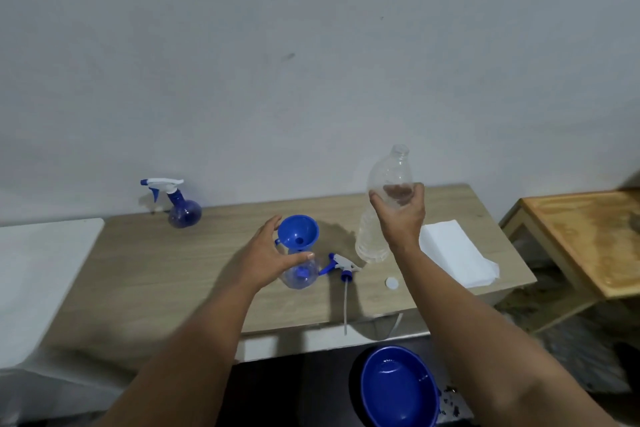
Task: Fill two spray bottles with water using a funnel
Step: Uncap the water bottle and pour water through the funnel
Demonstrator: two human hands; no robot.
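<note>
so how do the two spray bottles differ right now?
The far spray bottle has its trigger head screwed on and stands alone; the near spray bottle is open, carries the blue funnel, its trigger head lies beside it, and the left hand steadies it. The far one looks darker blue. Both are round-bodied and upright.

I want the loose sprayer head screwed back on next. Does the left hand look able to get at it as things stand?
Probably yes. The sprayer head lies bare on the table just right of the bottle that the left hand holds; nothing covers it. The hand would have to let go first, and reach past the funnel.
</note>
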